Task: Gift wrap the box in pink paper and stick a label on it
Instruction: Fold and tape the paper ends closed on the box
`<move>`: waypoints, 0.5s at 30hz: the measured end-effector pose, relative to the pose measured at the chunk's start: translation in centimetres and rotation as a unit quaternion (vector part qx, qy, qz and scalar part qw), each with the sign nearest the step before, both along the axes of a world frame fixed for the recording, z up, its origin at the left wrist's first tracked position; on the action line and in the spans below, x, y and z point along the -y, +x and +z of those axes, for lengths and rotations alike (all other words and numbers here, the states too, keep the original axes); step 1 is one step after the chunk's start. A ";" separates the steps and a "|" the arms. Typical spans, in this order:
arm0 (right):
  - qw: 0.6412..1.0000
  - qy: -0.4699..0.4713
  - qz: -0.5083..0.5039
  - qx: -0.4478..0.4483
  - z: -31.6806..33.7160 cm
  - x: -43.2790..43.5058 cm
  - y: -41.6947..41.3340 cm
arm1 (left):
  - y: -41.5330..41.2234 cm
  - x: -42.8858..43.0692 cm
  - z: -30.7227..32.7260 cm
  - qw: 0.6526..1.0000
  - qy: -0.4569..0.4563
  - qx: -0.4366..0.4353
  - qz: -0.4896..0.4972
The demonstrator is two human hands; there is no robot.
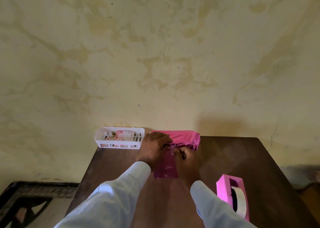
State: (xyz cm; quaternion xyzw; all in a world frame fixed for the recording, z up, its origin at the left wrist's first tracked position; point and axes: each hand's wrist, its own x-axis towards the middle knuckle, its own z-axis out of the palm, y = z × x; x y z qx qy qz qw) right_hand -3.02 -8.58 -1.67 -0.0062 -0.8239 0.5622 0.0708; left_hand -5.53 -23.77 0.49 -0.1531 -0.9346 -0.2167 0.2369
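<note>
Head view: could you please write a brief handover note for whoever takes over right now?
Left hand: rests on the box.
Right hand: fingers curled at the tape on the paper flap; grip unclear.
Dispenser near right; basket of cards far left.
Done: box mostly covered in pink.
Left: tape this flap down, add label.

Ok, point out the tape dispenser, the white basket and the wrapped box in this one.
tape dispenser (224,190), head view, on its pink left side wall.
white basket (99,138), head view, on its left end wall.
wrapped box (185,136), head view, on the pink paper of its top, right part.
</note>
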 end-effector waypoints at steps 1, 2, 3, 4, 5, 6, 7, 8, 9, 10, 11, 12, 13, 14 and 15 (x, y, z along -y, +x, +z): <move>1.000 0.007 -0.003 -0.009 0.0 0.0 0.0 | 0.1 0.0 -0.1 1.000 -0.001 -0.004 -0.001; 1.000 0.012 -0.006 -0.014 0.0 0.1 0.0 | 0.1 0.0 -0.2 1.000 -0.002 -0.007 -0.001; 1.000 0.017 -0.010 -0.019 0.0 0.2 -0.1 | 0.2 0.1 -0.3 1.000 -0.006 -0.012 -0.001; 0.999 0.021 -0.017 -0.025 -0.1 0.3 -0.1 | 0.2 0.0 -0.3 1.000 -0.010 -0.017 0.000; 0.999 0.022 -0.023 -0.032 -0.2 0.5 -0.2 | 0.2 0.1 -0.4 1.000 -0.012 -0.020 0.000; 0.999 0.021 -0.030 -0.032 -0.4 0.6 -0.2 | 0.3 0.1 -0.4 1.000 -0.014 -0.019 0.000; 0.999 0.019 -0.035 -0.030 -0.3 0.8 -0.2 | 0.4 0.0 -0.4 1.000 -0.017 -0.020 -0.001; 0.999 0.015 -0.040 -0.025 -0.3 0.9 -0.2 | 0.4 0.0 -0.4 1.000 -0.021 -0.020 0.000; 0.999 0.009 -0.043 -0.021 -0.3 1.1 -0.2 | 0.4 0.0 -0.4 0.999 -0.027 -0.022 0.000; 0.999 0.002 -0.047 -0.016 -0.3 1.2 -0.1 | 0.5 0.0 -0.4 0.999 -0.032 -0.024 0.000; 0.999 -0.006 -0.050 -0.012 -0.2 1.4 0.0 | 0.5 0.1 -0.4 0.999 -0.036 -0.027 -0.002; 0.999 -0.011 -0.053 -0.008 -0.2 1.5 0.0 | 0.5 0.1 -0.3 0.999 -0.036 -0.029 -0.004; 0.998 -0.014 -0.055 -0.006 -0.1 1.7 0.0 | 0.6 0.1 -0.3 0.999 -0.035 -0.031 -0.007; 0.998 -0.015 -0.057 -0.005 -0.2 1.8 0.0 | 0.6 0.1 -0.3 0.999 -0.034 -0.032 -0.008; 0.998 -0.017 -0.061 -0.005 -0.3 1.8 0.0 | 0.7 0.1 -0.3 0.999 -0.034 -0.033 -0.009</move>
